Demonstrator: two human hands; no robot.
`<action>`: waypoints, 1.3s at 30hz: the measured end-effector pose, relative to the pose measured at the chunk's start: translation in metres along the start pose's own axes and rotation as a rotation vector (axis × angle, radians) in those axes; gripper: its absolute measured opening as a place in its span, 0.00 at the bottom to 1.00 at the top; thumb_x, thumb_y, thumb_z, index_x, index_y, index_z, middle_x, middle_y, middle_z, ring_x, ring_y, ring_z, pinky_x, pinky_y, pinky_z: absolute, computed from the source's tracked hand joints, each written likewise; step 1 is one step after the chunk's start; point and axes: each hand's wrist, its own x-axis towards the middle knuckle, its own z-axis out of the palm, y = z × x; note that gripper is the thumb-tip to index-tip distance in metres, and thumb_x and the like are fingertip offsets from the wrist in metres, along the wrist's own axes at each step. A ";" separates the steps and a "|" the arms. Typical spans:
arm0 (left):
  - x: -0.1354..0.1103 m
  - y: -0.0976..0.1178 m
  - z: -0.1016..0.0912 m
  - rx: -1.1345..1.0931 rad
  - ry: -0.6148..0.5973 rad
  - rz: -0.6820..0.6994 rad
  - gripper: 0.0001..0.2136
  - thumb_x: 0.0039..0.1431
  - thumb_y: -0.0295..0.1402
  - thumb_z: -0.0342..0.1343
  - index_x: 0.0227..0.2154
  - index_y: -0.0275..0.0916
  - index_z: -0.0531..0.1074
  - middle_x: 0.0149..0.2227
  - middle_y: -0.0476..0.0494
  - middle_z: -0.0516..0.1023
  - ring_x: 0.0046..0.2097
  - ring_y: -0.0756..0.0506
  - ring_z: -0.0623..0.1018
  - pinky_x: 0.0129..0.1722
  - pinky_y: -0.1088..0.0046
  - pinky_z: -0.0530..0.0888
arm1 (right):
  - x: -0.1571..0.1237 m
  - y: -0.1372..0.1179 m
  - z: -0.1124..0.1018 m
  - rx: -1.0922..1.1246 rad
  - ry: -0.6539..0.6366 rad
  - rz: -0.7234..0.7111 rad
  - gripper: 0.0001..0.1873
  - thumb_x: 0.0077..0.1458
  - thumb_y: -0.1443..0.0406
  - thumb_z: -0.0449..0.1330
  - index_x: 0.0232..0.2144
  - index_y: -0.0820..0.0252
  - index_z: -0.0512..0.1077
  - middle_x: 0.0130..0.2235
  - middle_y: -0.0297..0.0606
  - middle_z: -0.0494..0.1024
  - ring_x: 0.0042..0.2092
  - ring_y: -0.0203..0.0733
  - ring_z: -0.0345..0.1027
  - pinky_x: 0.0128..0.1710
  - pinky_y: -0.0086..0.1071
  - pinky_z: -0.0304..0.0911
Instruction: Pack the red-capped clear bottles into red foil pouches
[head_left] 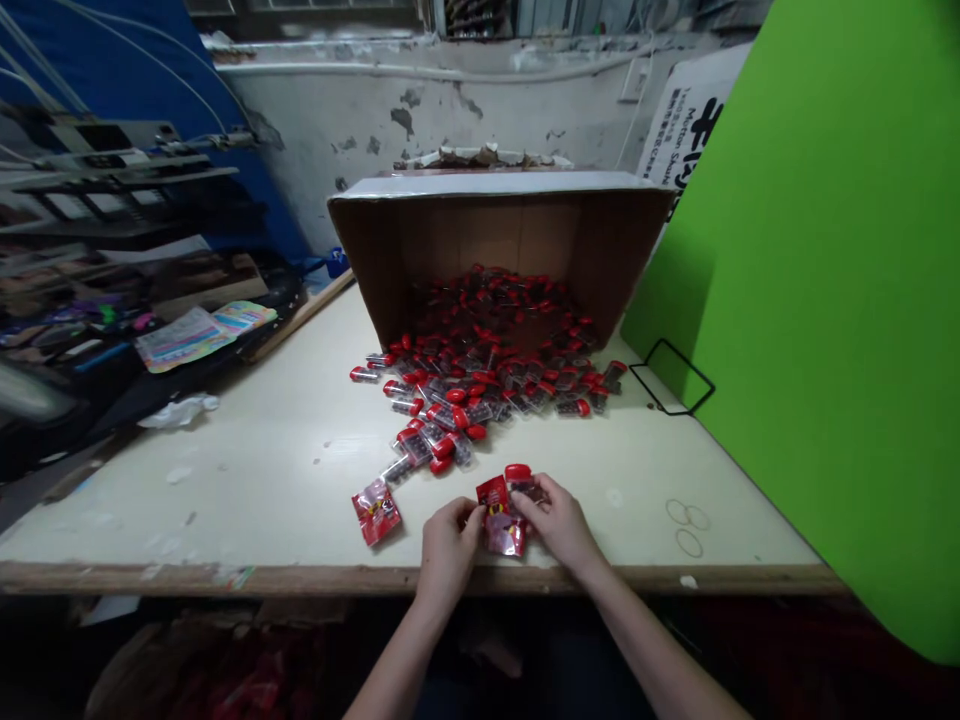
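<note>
Two bare forearms (401,665) rise from the bottom of the view over the wooden front edge (420,578) of the bench, and both hands work just behind that edge, near its middle. The left hand (448,548) is narrowly closed, its fingers (471,520) pinching the left side of a red foil packet (501,522). The right hand (559,522) is also narrowly closed, its fingers (529,497) over a clear tube (528,488) with a red cap, lying against the packet's upper end. The fingers hide part of both, so the printing and how the two join are hard to make out. The packet's long axis runs roughly front to back, leaning slightly; the tube lies crosswise, its cap pointing away and to the left. Just left of the hands, a second packet (376,512) lies flat and aslant, apart from them. Farther back, a heap of red-capped tubes (480,390) spreads over the bench (225,480) from the mouth of a cardboard box (499,230) lying on its side at the back edge, its opening toward the person. The tubes lie jumbled, pointing every way, and those deep in the box are dim.
</note>
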 end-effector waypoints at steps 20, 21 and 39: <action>-0.002 0.027 -0.002 -0.813 -0.036 -0.453 0.13 0.36 0.35 0.68 0.22 0.32 0.74 0.22 0.46 0.76 0.24 0.51 0.74 0.29 0.75 0.70 | -0.048 -0.026 -0.007 0.381 -0.044 0.221 0.17 0.53 0.55 0.58 0.41 0.59 0.68 0.33 0.36 0.74 0.26 0.35 0.64 0.22 0.25 0.64; -0.001 0.028 -0.002 -0.829 -0.016 -0.457 0.13 0.35 0.35 0.69 0.21 0.32 0.72 0.22 0.47 0.76 0.24 0.51 0.74 0.29 0.75 0.70 | -0.050 -0.027 -0.006 0.379 -0.044 0.220 0.17 0.54 0.55 0.58 0.41 0.59 0.68 0.33 0.36 0.74 0.26 0.35 0.64 0.22 0.25 0.64; -0.010 0.039 0.002 -1.077 0.011 -0.561 0.10 0.43 0.32 0.65 0.28 0.33 0.72 0.26 0.46 0.76 0.26 0.52 0.74 0.28 0.77 0.72 | -0.062 -0.041 0.014 0.222 -0.016 0.131 0.11 0.56 0.59 0.57 0.39 0.59 0.67 0.29 0.35 0.74 0.28 0.38 0.68 0.23 0.25 0.63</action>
